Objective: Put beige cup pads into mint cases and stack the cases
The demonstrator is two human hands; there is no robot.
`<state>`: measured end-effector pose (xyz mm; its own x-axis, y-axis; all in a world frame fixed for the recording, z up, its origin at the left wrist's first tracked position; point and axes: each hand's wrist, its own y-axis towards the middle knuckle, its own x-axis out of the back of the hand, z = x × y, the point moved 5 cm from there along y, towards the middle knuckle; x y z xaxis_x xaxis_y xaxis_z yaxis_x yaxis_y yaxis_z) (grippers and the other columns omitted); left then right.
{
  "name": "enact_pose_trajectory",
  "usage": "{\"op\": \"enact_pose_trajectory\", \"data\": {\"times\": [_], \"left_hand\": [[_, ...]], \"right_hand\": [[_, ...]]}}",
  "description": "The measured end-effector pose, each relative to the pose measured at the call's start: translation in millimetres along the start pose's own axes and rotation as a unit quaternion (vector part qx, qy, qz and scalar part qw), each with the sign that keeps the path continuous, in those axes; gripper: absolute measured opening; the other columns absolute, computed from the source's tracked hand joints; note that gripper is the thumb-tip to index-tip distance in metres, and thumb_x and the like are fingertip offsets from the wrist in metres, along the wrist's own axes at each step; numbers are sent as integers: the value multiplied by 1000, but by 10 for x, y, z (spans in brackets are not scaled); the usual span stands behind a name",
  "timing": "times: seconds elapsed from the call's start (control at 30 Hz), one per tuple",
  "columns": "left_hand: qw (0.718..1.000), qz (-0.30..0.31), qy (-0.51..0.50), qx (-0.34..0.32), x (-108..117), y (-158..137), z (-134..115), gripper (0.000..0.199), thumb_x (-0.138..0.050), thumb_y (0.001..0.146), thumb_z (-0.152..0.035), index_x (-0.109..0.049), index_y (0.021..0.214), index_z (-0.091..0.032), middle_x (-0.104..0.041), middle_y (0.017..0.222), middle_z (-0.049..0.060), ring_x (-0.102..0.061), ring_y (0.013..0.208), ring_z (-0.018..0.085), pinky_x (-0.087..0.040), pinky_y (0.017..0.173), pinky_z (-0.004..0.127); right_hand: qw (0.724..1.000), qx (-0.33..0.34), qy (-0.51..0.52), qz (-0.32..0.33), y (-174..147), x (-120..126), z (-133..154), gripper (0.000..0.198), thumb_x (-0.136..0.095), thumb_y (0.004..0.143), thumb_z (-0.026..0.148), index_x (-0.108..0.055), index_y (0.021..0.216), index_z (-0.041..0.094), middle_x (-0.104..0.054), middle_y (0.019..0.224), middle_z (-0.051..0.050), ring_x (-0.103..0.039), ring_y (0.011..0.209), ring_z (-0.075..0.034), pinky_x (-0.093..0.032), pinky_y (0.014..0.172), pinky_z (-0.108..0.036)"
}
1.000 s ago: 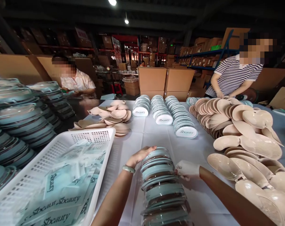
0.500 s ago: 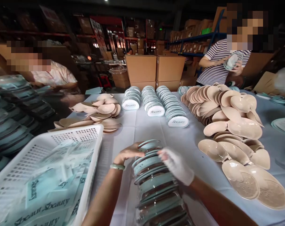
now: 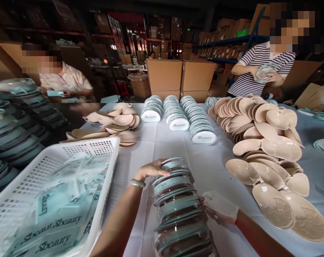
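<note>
The left arm (image 3: 116, 223) slants up from the lower edge, a bracelet (image 3: 137, 183) round its wrist; the left hand (image 3: 151, 170) turns inward, thumb and fingers parted in a grasp, fingertips partly hidden. The right arm (image 3: 258, 232) angles in from the lower right, its white-gloved right hand (image 3: 221, 205) lower, fingertips pointing inward.

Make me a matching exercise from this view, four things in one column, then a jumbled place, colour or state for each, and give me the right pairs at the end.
Things
1. Basket
2. Left hand
3. Right hand
4. Large cardboard boxes

Descriptions
A. In a white glove
B. Beyond the table's far edge
C. Bracelet at the wrist
D. White, with holes in its sides

Pairs: 1-D, 2-C, 3-A, 4-B
</note>
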<state>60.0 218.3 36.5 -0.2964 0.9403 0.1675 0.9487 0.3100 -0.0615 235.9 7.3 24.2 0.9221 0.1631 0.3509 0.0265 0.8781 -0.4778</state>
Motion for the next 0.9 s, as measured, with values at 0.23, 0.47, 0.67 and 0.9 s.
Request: {"op": "enact_pose_trajectory", "data": {"times": [0.23,0.47,0.67,0.9], "left_hand": [[1000,19,15,3,-105,75,-57,88,-82,65,-72,-68,129,-13,-77,119,12,-69,107,34,-54,95,40],[1000,-8,-18,10,-27,37,111,79,-87,64,-62,-70,125,-14,-77,116,10,-68,108,32,-53,96,38],[1000,-6,4,10,-56,24,72,78,-84,70,-58,-67,131,-13,-76,119,10,-69,106,30,-53,97,38],[1000,-1,1,8,-54,11,99,78,-84,70,-59,-66,131,-13,-76,119,11,-69,106,31,-53,95,38]], "right_hand": [[858,269,-436,32,63,-879,1384,15,-68,76,11,-65,62,12,-69,71,-12,-64,72,-23,-52,74,-39],[957,170,-86,-219,-479,-401,132,52,-37,103,47,-69,130,16,-71,125,-11,-64,122,-27,-50,109,-38],[971,-7,217,-104,-787,-587,-781,64,-62,84,76,-75,104,17,-74,115,-14,-68,112,-35,-54,100,-46],[959,-107,256,53,-594,-675,-908,59,-66,75,75,-68,98,21,-72,87,-9,-71,84,-26,-57,76,-39]]}}
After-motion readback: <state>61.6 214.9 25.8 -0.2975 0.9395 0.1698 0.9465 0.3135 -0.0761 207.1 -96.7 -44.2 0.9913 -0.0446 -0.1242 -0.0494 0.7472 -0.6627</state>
